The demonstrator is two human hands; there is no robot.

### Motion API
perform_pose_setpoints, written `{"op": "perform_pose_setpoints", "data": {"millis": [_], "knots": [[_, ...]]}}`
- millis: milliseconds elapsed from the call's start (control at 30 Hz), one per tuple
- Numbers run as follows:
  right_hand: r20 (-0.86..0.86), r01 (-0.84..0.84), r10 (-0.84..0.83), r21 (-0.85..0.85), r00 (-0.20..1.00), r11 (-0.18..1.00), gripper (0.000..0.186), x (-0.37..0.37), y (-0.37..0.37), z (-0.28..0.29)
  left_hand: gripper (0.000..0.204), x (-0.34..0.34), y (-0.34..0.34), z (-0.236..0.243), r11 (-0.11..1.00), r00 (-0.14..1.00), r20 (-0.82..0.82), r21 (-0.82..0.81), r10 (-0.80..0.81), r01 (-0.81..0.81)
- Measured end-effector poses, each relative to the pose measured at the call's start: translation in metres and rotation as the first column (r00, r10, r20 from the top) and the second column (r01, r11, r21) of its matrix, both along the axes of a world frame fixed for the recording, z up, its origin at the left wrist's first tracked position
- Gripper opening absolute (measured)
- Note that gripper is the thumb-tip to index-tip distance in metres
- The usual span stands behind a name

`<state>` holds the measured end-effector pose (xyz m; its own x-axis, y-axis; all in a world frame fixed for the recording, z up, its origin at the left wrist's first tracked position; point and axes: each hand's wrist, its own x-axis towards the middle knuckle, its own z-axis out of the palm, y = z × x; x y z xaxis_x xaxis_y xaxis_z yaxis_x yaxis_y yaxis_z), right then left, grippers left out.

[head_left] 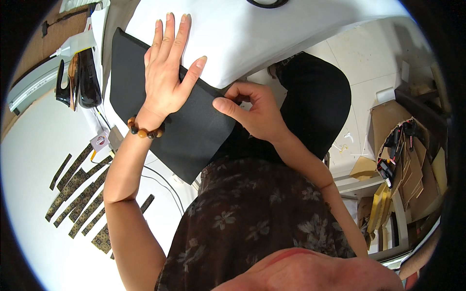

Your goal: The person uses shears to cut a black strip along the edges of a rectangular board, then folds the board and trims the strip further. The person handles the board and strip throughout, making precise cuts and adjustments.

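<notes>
A black sheet (pixel 191 138), stiff-looking with a narrow folded strip along its far edge, lies slantwise on the white table (pixel 218 34). My left hand (pixel 167 80) presses flat on it, palm down, with the fingertips reaching past the folded edge onto the white surface. At the right end of that fold my right hand (pixel 255 109) pinches the sheet's corner between thumb and curled fingers. The near part of the sheet hangs toward my lap.
Several dark patterned strips (pixel 80 191) lie on the white surface at left, near a glossy black tool (pixel 89 77), a whitish bottle (pixel 77 43) and cables (pixel 165 182). A black ring-shaped thing (pixel 267 4) sits at the far edge. Cardboard scraps (pixel 412 165) fill a container at right.
</notes>
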<state>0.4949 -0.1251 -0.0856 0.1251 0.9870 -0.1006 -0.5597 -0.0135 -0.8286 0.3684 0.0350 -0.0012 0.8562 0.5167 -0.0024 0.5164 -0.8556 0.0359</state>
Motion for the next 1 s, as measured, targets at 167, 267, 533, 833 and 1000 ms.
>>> {"op": "perform_pose_setpoints", "data": {"millis": [167, 267, 533, 833, 1000], "knots": [[-0.010, 0.087, -0.087, 0.031, 0.996, 0.996, 0.032, -0.004, 0.000, 0.001, 0.071, 0.001, 0.000, 0.000, 1.000, 1.000, -0.007, 0.009, 0.003, -0.003], [-0.028, 0.109, -0.106, 0.089, 0.994, 0.990, 0.032, -0.008, 0.000, -0.008, 0.072, 0.000, -0.001, 0.000, 1.000, 1.000, 0.002, 0.005, -0.002, 0.002], [-0.226, -0.039, 0.043, 0.021, 0.973, 0.999, 0.029, -0.013, -0.008, -0.017, 0.072, 0.000, 0.001, -0.001, 1.000, 1.000, 0.006, 0.008, -0.004, 0.004], [-0.260, 0.066, -0.058, 0.021, 0.964, 0.998, 0.034, -0.017, -0.020, -0.016, 0.073, -0.001, 0.002, -0.001, 1.000, 1.000, -0.002, -0.023, 0.012, -0.012], [-0.313, 0.136, -0.140, -0.036, 0.939, 0.990, 0.037, -0.028, -0.026, -0.008, 0.075, 0.002, 0.001, 0.002, 0.998, 0.999, -0.025, -0.050, 0.043, -0.044]]}}
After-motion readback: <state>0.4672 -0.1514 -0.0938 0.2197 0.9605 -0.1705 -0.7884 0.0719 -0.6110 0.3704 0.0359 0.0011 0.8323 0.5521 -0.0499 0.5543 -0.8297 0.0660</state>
